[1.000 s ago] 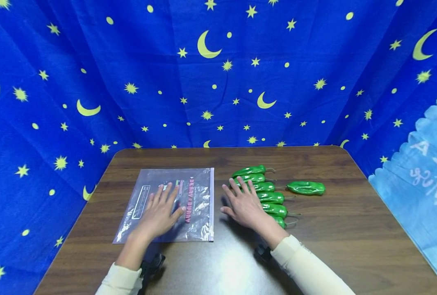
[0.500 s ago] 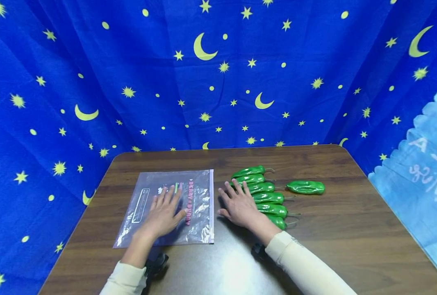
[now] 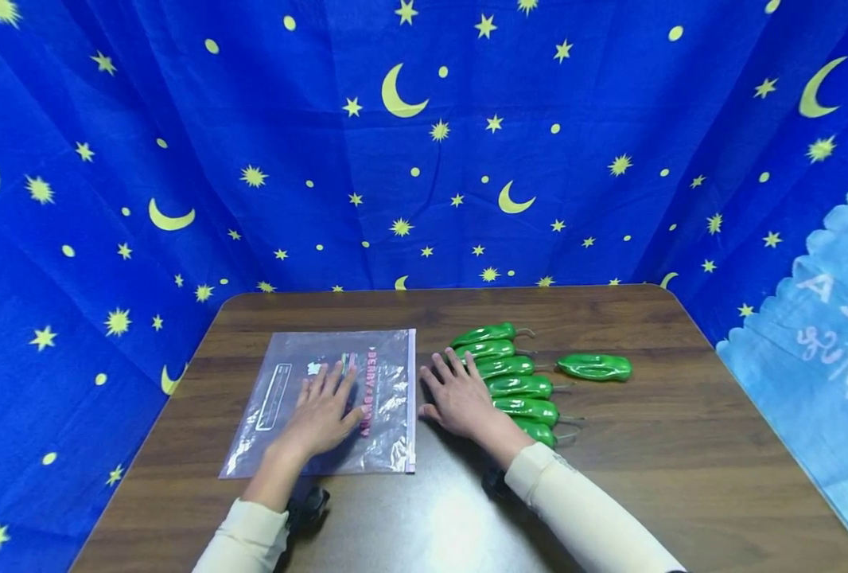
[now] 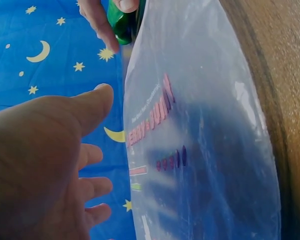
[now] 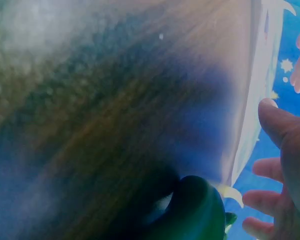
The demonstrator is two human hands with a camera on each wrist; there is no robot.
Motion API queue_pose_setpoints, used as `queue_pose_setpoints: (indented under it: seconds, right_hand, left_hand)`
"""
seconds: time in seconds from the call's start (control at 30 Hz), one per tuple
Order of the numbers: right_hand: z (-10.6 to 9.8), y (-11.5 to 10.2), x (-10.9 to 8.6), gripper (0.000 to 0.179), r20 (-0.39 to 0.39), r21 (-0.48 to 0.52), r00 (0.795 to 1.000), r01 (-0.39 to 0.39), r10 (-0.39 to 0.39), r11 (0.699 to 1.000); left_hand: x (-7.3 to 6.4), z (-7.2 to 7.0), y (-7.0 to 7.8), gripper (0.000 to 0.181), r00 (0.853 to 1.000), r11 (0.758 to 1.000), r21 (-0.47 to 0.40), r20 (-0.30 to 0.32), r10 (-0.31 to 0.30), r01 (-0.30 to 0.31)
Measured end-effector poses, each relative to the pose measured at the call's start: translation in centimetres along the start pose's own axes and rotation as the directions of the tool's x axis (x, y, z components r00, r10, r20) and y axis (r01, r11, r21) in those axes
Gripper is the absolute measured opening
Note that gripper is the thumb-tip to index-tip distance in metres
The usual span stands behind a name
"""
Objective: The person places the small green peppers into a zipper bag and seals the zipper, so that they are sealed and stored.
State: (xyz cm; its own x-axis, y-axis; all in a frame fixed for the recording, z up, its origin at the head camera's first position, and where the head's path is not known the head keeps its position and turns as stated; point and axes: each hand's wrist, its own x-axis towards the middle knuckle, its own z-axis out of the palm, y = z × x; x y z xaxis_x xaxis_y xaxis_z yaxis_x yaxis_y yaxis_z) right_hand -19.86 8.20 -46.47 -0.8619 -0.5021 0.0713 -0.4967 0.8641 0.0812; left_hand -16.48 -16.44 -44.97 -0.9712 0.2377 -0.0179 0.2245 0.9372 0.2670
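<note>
My left hand (image 3: 321,415) is spread, palm down, over a clear zip bag (image 3: 388,398) with pink lettering. In the left wrist view a gap shows between this hand (image 4: 55,145) and the bag (image 4: 200,115), so it hovers. My right hand (image 3: 460,400) is likewise spread, between the bag's zip edge and a column of several green peppers (image 3: 527,387), covering some of their left ends. The right wrist view has a dark green pepper (image 5: 195,210) beside the fingers (image 5: 262,200). Neither hand holds anything.
One more green pepper (image 3: 594,367) lies apart, right of the column. Everything rests on a brown wooden table (image 3: 646,493). A blue curtain (image 3: 288,143) with moons and stars stands behind it, and a light blue cloth (image 3: 818,334) hangs at the right.
My right hand has shifted left, away from the peppers and toward the bag, baring more of the peppers. The left hand has drifted slightly right. Bag and peppers stay put.
</note>
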Motion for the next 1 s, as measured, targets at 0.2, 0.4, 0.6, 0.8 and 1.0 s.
queue_pose_setpoints:
  seconds: [0.2,0.4,0.6,0.8,1.0]
  right_hand:
    - [-0.07,-0.19,0.44,0.065,0.035,0.012,0.999,0.016,-0.017,1.000]
    - [0.28,-0.08,0.65,0.066,0.060,0.022,0.998,0.025,-0.026,0.999]
    - [0.52,0.15,0.80,0.067,0.086,0.013,0.996,0.024,-0.025,1.000]
    - [0.58,0.15,0.87,0.066,0.095,0.020,0.995,0.029,-0.031,0.999]
    - [0.72,0.10,0.91,0.067,0.108,0.013,0.994,0.031,-0.032,0.999]
  left_hand:
    - [-0.08,0.05,-0.13,0.069,1.000,1.000,0.001,-0.002,0.003,-0.003]
    - [0.14,0.31,-0.39,0.070,1.000,1.000,0.006,0.019,-0.010,0.010]
    - [0.32,0.49,-0.46,0.070,0.998,0.999,0.001,0.046,-0.033,0.033]
    - [0.23,0.65,-0.58,0.070,0.999,1.000,0.014,0.039,-0.009,0.009]
    - [0.15,1.02,-0.72,0.070,0.999,1.000,0.016,0.048,-0.006,0.005]
